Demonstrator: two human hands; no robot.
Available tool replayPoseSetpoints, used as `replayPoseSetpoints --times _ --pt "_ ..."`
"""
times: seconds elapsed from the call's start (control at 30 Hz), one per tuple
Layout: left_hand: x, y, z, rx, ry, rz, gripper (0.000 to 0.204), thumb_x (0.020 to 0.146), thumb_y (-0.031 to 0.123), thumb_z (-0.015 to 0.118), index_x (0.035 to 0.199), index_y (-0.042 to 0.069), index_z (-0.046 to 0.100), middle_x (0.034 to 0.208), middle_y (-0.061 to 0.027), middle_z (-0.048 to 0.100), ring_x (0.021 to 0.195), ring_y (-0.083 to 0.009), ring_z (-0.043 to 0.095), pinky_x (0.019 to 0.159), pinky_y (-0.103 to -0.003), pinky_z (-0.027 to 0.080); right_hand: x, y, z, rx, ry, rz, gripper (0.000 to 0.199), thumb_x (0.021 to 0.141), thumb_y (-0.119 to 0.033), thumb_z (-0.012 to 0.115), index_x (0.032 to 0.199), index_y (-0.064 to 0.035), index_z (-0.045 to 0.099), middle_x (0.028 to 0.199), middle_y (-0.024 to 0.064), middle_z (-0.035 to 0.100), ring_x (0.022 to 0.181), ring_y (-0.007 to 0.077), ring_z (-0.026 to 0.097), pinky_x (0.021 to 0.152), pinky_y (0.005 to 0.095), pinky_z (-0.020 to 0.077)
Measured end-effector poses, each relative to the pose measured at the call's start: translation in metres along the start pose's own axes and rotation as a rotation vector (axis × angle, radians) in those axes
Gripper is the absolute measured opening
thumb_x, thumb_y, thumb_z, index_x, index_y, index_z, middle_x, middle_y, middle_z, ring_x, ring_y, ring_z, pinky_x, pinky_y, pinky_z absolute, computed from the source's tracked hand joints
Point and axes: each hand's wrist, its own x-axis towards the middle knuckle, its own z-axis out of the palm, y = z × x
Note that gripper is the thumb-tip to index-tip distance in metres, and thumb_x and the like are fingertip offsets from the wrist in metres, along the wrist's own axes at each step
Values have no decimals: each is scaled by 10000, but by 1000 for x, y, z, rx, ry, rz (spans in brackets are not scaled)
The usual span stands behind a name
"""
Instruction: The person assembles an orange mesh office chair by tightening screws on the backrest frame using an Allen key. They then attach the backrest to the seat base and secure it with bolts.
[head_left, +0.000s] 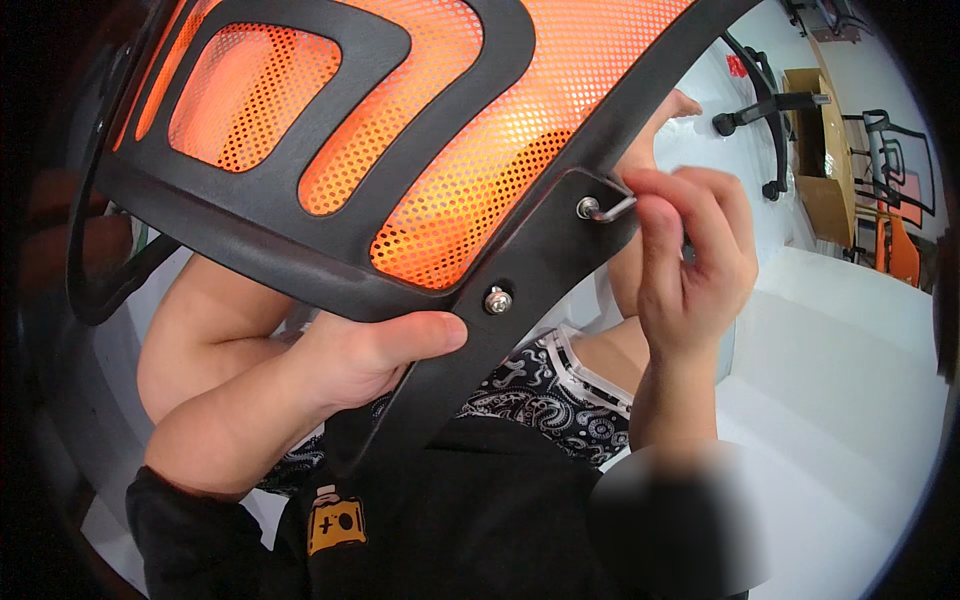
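An office chair's backrest [300, 270] with a black plastic frame and orange mesh [450, 230] lies tilted across my lap. My left hand [365, 355] grips its lower edge, thumb on top near the black support bar [540, 250]; the other fingers are hidden underneath. My right hand [695, 255] pinches a small bent hex key [618, 209] between thumb and forefinger. The key's other end meets the upper bolt [586, 208] in the bar. Further down the same bar sits a second bolt [498, 300], its head and washer standing slightly proud.
A black loop-shaped armrest [85, 240] is at the left. At the upper right are a black chair base with casters [770, 110], an open cardboard box [820, 165] and another mesh-backed chair [895, 165]. My bent legs [215, 340] are beneath the backrest.
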Motion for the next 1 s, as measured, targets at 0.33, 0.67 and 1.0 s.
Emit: replayPoseSetpoints --times 0.33,0.67,1.0 --pt "-3 1 -1 -161 -25 -50 544 805 -21 597 1320 -15 421 1269 -116 524 1134 -200 529 964 -347 440 -32 -4 9 97 21 -125 382 568 -198 847 860 -28 670 963 91 538 809 196 542 712 293 460" --pt "-2 7 6 -26 5 -93 743 747 229 698 1347 -37 351 1238 -229 523 1089 -376 576 873 -421 537 26 -12 31 44 74 -117 234 647 -74 801 830 -52 657 811 46 570 728 175 546 850 322 403" --pt "-2 9 8 5 12 -60 711 745 233 696 1311 -67 387 1158 -255 568 1053 -348 601 844 -394 549 -24 6 2 -84 46 70 250 734 -48 718 983 -67 700 1035 106 533 839 218 583 693 316 503"
